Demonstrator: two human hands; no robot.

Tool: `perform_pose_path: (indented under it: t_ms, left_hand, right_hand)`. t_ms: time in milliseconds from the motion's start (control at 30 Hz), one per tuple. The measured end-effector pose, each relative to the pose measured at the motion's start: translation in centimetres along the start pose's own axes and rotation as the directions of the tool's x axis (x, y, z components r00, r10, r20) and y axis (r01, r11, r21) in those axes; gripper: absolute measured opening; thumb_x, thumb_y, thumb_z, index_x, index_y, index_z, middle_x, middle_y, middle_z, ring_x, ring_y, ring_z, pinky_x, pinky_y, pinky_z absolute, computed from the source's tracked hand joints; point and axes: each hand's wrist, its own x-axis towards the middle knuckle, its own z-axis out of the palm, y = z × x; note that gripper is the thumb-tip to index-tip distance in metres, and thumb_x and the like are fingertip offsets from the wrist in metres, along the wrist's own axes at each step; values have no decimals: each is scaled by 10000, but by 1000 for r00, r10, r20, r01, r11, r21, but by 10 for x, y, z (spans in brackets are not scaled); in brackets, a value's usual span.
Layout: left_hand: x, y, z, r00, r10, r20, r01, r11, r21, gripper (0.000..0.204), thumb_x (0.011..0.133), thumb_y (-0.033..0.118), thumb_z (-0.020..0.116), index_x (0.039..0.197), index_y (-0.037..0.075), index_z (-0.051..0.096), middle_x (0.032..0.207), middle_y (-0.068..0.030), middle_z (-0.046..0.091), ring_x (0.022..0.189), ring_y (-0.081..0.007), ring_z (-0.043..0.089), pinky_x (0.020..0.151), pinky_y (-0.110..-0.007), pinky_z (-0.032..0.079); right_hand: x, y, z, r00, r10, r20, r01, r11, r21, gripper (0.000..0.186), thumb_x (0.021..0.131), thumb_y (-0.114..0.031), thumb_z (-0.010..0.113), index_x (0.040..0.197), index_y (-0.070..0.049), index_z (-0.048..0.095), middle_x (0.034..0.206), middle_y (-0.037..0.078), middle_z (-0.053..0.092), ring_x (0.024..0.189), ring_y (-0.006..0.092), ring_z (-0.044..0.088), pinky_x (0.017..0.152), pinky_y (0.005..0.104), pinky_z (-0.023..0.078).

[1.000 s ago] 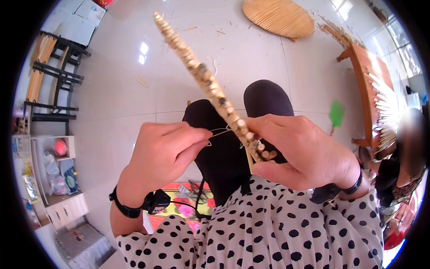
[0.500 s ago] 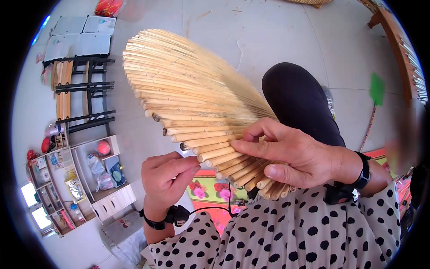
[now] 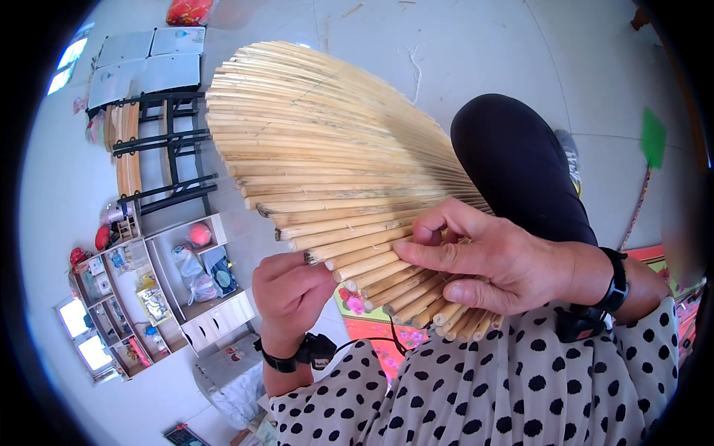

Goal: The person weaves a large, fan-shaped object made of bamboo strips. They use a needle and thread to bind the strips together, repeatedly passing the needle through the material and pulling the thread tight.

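Observation:
A flat oval piece made of pale, split and round straw-coloured sticks (image 3: 320, 141) lies tilted across the middle of the view, with fine thread lines across it and some dark stick ends. My right hand (image 3: 483, 260) grips it near its lower right edge, thumb and fingers curled over the sticks. My left hand (image 3: 290, 290) is at the lower left edge with fingers bent together; the fingertips are partly hidden by the stick ends, and I cannot make out what they hold. My dark-clad knee (image 3: 506, 141) is beside the piece on the right.
At the left are black-framed folded furniture (image 3: 167, 186), a shelf unit with bags (image 3: 149, 282) and white boxes (image 3: 126, 52). A green swatter (image 3: 653, 137) is at the right. White string (image 3: 415, 74) lies on the floor. A patterned mat (image 3: 375, 349) is below me.
The stick piece has turned from edge-on to showing its broad face, then shifted slightly right with both hands. My left hand has moved from the thread to the piece's edge.

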Motion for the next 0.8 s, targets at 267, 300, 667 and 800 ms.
perform_pose_path:
  t_ms: [267, 300, 667, 800]
  left_hand:
    - [-10, -1, 7, 994, -51, -94, 55, 998, 38, 164, 615, 33, 795, 732, 83, 692, 644, -76, 620, 500, -229, 550, 474, -294, 410]
    - [-11, -1, 8, 993, -44, -106, 50, 997, 56, 165, 613, 29, 793, 731, 85, 692, 652, -75, 628, 507, -227, 555, 479, -292, 413]
    - [-10, 10, 10, 991, -103, -86, 106, 994, 26, 160, 635, 5, 778, 748, 60, 679, 708, -89, 669, 541, -228, 601, 510, -277, 449]
    - [-4, 12, 14, 992, -65, -107, 61, 997, -35, 153, 674, 9, 781, 783, 53, 682, 690, -83, 660, 526, -217, 596, 500, -265, 439]
  right_hand:
    - [-2, 3, 0, 1000, -10, 0, 10, 999, 51, 465, 945, -67, 599, 1385, 37, 491, 1119, 124, 417, 931, 230, 546, 864, 303, 483]
    - [-3, 4, 1, 1000, -15, -3, 15, 999, 51, 465, 945, -66, 599, 1386, 35, 491, 1117, 123, 416, 931, 229, 544, 865, 303, 482]
    - [-3, 5, 2, 1000, -13, -4, 14, 995, 95, 454, 944, -48, 594, 1375, 54, 495, 1115, 125, 411, 917, 228, 543, 853, 304, 484]
    - [-3, 5, 3, 1000, -18, -14, 20, 994, 106, 452, 942, -39, 594, 1373, 57, 496, 1122, 125, 409, 910, 229, 550, 850, 308, 489]
